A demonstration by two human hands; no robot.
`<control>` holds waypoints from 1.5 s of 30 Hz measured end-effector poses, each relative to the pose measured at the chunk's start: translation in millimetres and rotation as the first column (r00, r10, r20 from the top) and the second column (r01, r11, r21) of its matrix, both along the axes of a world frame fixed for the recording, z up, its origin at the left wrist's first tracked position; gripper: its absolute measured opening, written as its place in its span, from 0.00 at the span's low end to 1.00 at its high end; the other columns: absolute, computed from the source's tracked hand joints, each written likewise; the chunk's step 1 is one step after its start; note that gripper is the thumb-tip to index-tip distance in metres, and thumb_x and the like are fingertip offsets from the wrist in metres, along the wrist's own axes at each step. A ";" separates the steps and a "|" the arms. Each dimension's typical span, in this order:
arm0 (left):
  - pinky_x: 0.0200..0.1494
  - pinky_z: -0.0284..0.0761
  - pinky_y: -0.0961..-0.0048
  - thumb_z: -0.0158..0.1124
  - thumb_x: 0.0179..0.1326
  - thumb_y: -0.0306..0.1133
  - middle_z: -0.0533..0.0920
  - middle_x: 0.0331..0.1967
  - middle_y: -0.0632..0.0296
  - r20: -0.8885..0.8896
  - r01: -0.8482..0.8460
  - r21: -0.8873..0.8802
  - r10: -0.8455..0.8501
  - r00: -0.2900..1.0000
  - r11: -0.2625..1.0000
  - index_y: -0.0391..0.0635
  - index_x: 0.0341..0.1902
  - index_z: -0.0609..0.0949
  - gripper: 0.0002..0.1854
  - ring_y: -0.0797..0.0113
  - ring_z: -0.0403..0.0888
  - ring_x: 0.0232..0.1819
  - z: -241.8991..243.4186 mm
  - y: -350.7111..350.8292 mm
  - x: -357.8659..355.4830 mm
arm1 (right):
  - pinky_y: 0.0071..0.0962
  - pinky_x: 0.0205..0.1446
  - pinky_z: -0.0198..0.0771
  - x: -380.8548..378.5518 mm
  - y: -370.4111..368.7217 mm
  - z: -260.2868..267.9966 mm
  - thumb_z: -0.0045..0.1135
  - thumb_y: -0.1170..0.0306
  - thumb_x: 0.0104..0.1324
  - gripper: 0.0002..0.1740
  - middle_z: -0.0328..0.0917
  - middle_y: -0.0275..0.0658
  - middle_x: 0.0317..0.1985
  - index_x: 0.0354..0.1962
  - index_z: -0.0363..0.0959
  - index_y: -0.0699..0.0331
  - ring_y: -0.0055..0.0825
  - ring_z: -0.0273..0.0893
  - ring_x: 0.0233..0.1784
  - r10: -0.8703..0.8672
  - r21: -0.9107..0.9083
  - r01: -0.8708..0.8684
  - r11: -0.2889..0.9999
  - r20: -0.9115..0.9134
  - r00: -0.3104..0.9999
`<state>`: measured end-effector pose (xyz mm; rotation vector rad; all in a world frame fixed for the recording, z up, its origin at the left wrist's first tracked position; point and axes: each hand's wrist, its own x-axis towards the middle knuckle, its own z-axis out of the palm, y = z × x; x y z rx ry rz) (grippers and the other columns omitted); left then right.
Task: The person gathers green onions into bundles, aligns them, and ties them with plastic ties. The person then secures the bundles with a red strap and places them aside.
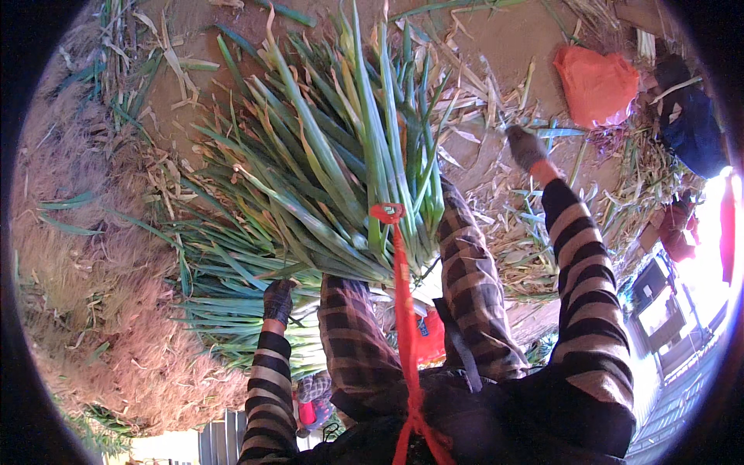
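Note:
A large bundle of long green onions (325,157) lies in front of me, its leaves fanned outward and its pale ends between my knees. My left hand (279,302), in a dark glove, is curled at the leaves on the bundle's lower left edge. What its fingers grip is hidden. Off to the right, my right hand (526,148), also gloved, is held out over the littered ground with its fingers bent. Blur around its fingertips hides whether the thin pale shape there is in the hand. More green onions (232,308) lie beside my left leg.
Dry leaf scraps (494,215) cover the ground at right. An orange bag (598,87) lies at upper right, near dark cloth (691,128). Dry, fibrous plant litter (110,261) spreads at left. A red strap (404,302) hangs before me. Another person (314,401) shows at lower left.

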<state>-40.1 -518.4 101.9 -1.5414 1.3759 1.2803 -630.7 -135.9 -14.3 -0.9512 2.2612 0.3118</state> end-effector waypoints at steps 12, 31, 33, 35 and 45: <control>0.42 0.70 0.73 0.53 0.66 0.39 0.80 0.31 0.62 -0.287 -0.204 -0.090 0.171 0.943 0.975 0.41 0.37 0.79 0.14 0.73 0.74 0.35 107.6 63.5 -35.6 | 0.39 0.33 0.73 202.7 -171.5 205.6 0.47 0.61 0.64 0.15 0.78 0.47 0.29 0.45 0.72 0.59 0.44 0.77 0.29 0.231 -0.373 0.017 0.928 0.610 0.758; 0.40 0.73 0.54 0.45 0.62 0.37 0.80 0.34 0.48 0.039 0.573 -0.004 -0.572 0.819 0.820 0.44 0.33 0.78 0.13 0.46 0.78 0.38 -46.0 92.4 158.7 | 0.35 0.50 0.71 158.2 -114.7 161.8 0.39 0.65 0.67 0.15 0.78 0.43 0.40 0.42 0.74 0.61 0.38 0.76 0.46 0.409 0.097 -0.453 0.886 0.294 0.864; 0.41 0.74 0.56 0.47 0.59 0.34 0.80 0.32 0.51 -0.007 0.610 0.031 -0.610 0.793 0.792 0.46 0.36 0.78 0.11 0.49 0.79 0.37 -30.2 94.2 121.2 | 0.32 0.54 0.70 179.7 -124.5 177.8 0.45 0.63 0.64 0.17 0.77 0.43 0.44 0.46 0.73 0.63 0.34 0.75 0.50 -0.065 0.145 -0.028 0.989 0.601 0.797; 0.43 0.74 0.58 0.48 0.60 0.36 0.80 0.34 0.52 -0.333 0.669 -0.019 -0.635 0.696 0.743 0.47 0.40 0.78 0.12 0.50 0.77 0.39 -2.2 91.0 73.4 | 0.33 0.54 0.70 213.8 -149.5 175.2 0.48 0.61 0.62 0.15 0.77 0.41 0.42 0.42 0.74 0.59 0.35 0.75 0.49 0.487 -0.424 -0.300 0.854 0.448 0.750; 0.55 0.67 0.45 0.54 0.57 0.41 0.80 0.40 0.59 -0.453 0.469 -0.414 -0.624 0.637 0.780 0.54 0.45 0.76 0.14 0.55 0.80 0.44 26.2 68.4 -113.3 | 0.44 0.46 0.69 312.0 -261.2 90.5 0.45 0.50 0.63 0.21 0.77 0.52 0.37 0.43 0.75 0.54 0.52 0.75 0.42 -0.196 -0.009 0.271 0.963 0.664 0.721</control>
